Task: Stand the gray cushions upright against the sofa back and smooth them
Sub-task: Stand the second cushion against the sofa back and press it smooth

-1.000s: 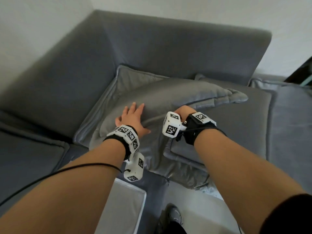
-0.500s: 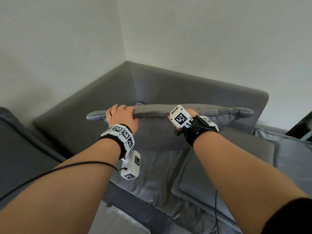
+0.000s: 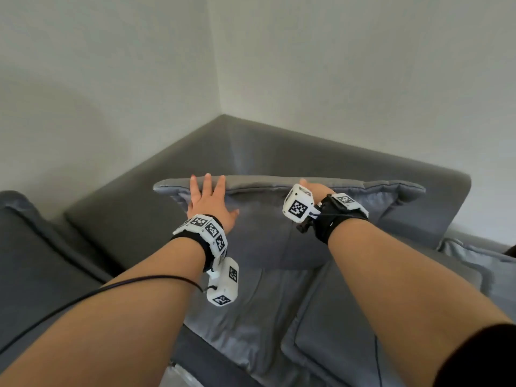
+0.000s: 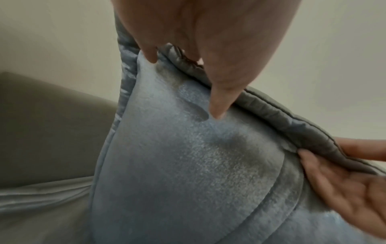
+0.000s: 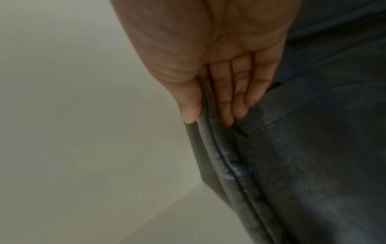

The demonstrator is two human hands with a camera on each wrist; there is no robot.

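A gray cushion (image 3: 273, 233) stands upright against the sofa back (image 3: 279, 152) in the corner. My left hand (image 3: 208, 196) lies flat on its front face near the top left, fingers straight. The left wrist view shows those fingertips (image 4: 218, 113) denting the cushion (image 4: 188, 165). My right hand (image 3: 312, 187) holds the top edge further right. In the right wrist view its thumb and fingers (image 5: 206, 115) pinch the cushion's flange (image 5: 221, 158). A second gray cushion (image 3: 363, 317) lies flat on the seat below my right forearm.
A third gray cushion (image 3: 485, 263) lies on the seat at the far right. The sofa's left arm section (image 3: 42, 261) runs along the left wall. White walls meet just behind the sofa corner. A black cable (image 3: 83, 297) trails from my left wrist.
The cushion has gone from lying on the seat to standing against the sofa back. My left hand let go of the top edge and now lies flat on the front face.
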